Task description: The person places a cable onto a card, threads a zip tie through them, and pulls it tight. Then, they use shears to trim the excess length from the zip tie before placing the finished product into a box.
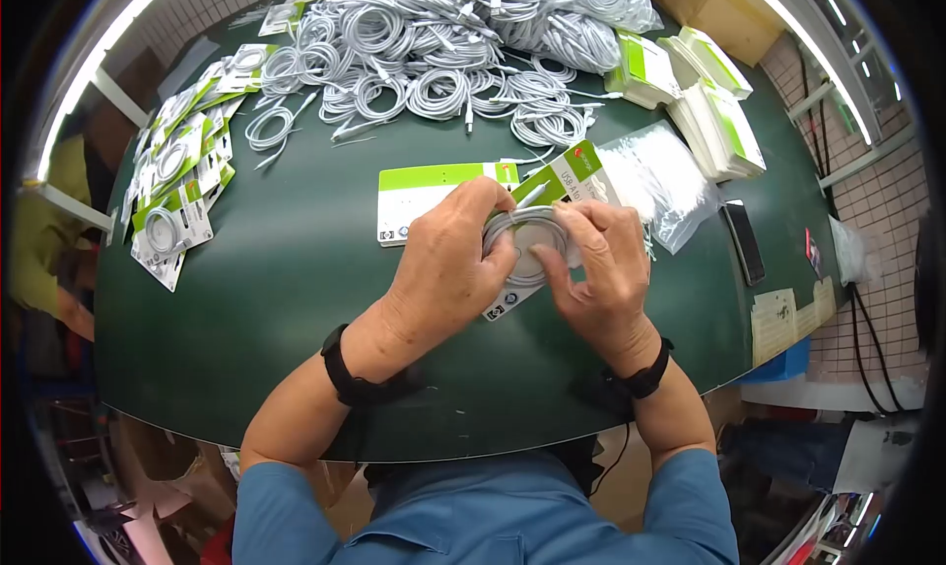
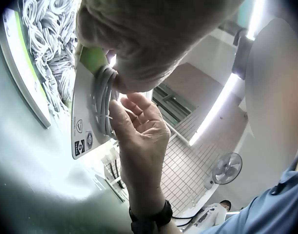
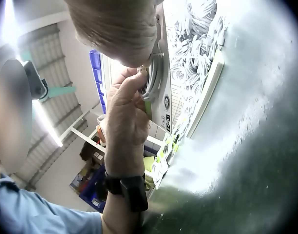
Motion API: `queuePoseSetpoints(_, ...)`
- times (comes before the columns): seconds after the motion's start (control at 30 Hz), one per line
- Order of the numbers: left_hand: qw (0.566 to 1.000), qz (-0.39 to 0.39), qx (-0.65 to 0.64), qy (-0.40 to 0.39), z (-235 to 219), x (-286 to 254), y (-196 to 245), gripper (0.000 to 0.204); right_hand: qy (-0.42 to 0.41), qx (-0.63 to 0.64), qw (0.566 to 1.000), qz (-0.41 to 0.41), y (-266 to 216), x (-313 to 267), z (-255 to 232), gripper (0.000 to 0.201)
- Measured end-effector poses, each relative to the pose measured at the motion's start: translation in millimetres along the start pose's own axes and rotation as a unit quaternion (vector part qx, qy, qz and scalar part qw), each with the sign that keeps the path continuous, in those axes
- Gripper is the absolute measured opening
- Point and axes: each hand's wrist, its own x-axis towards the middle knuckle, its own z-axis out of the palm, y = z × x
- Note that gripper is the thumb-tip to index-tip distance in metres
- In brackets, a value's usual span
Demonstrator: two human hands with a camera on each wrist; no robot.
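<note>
Both hands are together over the middle of the table, working at a coiled white cable that lies against a green-and-white card printed "USB-A". My left hand pinches the coil's left side, thumb inside the ring. From the right, my right hand pinches the coil's other side, with its thumb also reaching inside the ring. A white plug points up from the coil across the card. The left wrist view shows the coil standing along the card's face, a thin tie round its strands.
A stack of cards lies just behind the left hand. Loose coiled cables heap up at the back. Carded cables spread at left. To the right are a plastic bag of white strips, card stacks and a phone.
</note>
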Motion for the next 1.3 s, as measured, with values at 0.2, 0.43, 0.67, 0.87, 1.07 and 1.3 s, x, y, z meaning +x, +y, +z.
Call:
queuePoseSetpoints(0.2,0.999,0.037,-0.012,0.004,8.0,-4.9,-1.8,0.027,-0.006,-0.013,1.0,-0.011,5.3,-4.4,2.0,0.047)
queuePoseSetpoints(0.43,0.999,0.045,-0.006,0.004,10.1,-7.4,-1.6,0.025,-0.002,-0.002,1.0,-0.027,6.0,-8.9,7.6,0.04)
queuePoseSetpoints(0.67,0.997,0.047,-0.06,-0.004,20.9,-14.7,-10.6,0.026,-0.018,0.001,0.999,-0.035,0.0,-5.8,10.0,0.031)
queuePoseSetpoints(0.87,0.998,0.051,-0.042,0.008,19.6,-8.0,-13.1,0.026,0.016,0.005,1.0,-0.014,-6.6,5.7,6.4,0.033)
queuePoseSetpoints(1.07,0.997,0.058,-0.049,0.015,22.8,-10.1,-14.0,0.03,-0.016,-0.003,1.0,0.007,2.9,-9.4,7.8,0.032)
queuePoseSetpoints(1.3,0.997,0.051,-0.065,0.01,25.9,-11.9,-16.1,0.025,-0.012,-0.011,0.999,-0.033,4.8,-11.9,14.0,0.031)
